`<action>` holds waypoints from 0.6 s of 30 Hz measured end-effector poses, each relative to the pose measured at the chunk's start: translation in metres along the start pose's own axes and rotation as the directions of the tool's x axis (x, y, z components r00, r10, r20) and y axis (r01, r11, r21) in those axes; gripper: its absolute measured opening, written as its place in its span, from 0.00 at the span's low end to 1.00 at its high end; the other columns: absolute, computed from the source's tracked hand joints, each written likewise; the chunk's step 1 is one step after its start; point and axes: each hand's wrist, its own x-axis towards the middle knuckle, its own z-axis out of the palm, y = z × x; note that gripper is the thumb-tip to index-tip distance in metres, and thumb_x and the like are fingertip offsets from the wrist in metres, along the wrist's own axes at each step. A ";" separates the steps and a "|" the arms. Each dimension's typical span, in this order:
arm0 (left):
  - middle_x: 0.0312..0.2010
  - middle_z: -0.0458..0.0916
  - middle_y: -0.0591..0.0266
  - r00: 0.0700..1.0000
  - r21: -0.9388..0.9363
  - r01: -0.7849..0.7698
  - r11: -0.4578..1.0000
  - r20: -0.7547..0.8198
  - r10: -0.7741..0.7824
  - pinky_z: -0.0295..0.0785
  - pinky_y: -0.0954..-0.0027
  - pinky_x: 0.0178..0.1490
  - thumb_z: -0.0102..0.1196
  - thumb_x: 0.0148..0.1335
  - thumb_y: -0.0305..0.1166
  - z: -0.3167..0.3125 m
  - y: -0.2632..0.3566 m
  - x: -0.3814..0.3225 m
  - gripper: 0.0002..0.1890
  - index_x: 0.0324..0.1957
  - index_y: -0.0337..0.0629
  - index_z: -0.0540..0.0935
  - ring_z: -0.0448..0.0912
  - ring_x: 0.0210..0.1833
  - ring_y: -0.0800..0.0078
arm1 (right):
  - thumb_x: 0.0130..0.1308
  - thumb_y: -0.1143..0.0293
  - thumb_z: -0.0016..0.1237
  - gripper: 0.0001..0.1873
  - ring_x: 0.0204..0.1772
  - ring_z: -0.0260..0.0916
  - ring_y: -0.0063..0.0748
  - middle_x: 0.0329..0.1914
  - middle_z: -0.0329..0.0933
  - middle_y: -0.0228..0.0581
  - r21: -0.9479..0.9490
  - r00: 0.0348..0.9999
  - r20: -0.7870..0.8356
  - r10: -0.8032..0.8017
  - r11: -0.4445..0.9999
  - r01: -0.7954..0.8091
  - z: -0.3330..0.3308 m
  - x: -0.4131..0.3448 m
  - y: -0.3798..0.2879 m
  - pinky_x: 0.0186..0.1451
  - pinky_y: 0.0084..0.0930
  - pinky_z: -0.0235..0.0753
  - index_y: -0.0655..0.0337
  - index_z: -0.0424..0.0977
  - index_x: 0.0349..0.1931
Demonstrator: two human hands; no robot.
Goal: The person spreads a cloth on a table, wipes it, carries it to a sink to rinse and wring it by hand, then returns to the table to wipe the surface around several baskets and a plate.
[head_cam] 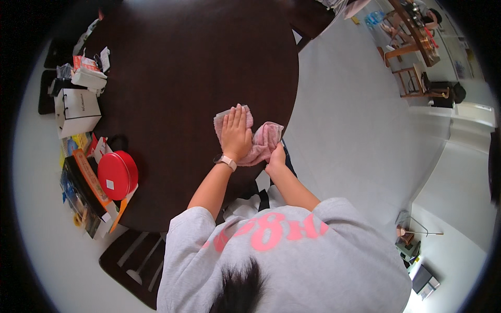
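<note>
My left hand point(236, 135), with a pale-banded watch point(226, 161) on the wrist, lies flat on a pink towel point(250, 156). Its fingers are extended and point towards the far side of the round dark wooden table point(195, 70). Part of the towel is pressed between the palm and the tabletop. At the table's right edge my right hand point(277, 156) grips the other, bunched end of the same towel. The fingers of that hand are partly hidden by the cloth.
Along the table's left side stand a red round tin point(117, 175), a white paper bag point(79, 109), a tissue pack point(89, 78) and several boxes. A dark slatted chair point(135, 266) is at lower left. Another person point(401, 37) is near a wooden table point(417, 33) at upper right.
</note>
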 end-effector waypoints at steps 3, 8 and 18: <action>0.65 0.56 0.51 1.000 0.031 -0.004 1.000 0.017 0.003 0.41 0.60 0.70 0.39 0.55 0.35 0.011 0.032 -0.008 0.31 0.62 0.34 0.60 0.51 0.69 0.58 | 0.67 0.58 0.31 0.24 0.57 0.64 0.37 0.55 0.65 0.43 0.155 0.995 0.002 -0.101 0.983 0.099 -0.051 0.056 0.015 0.60 0.31 0.63 0.67 0.59 0.56; 0.66 0.54 0.53 0.996 0.051 0.079 0.996 0.025 -0.080 0.39 0.62 0.71 0.39 0.55 0.34 0.012 0.031 -0.016 0.31 0.63 0.36 0.59 0.50 0.70 0.60 | 0.66 0.61 0.35 0.22 0.57 0.64 0.33 0.57 0.65 0.41 0.010 0.970 -0.144 -0.194 0.980 0.198 -0.038 0.002 -0.024 0.59 0.26 0.63 0.65 0.61 0.56; 0.66 0.54 0.51 0.995 0.087 0.100 0.991 0.007 -0.101 0.39 0.61 0.70 0.40 0.54 0.34 0.016 0.043 -0.014 0.32 0.63 0.34 0.58 0.49 0.70 0.58 | 0.69 0.50 0.22 0.26 0.60 0.62 0.36 0.58 0.65 0.36 0.387 0.925 0.250 0.286 0.846 -0.366 -0.030 0.005 -0.007 0.64 0.34 0.59 0.55 0.62 0.57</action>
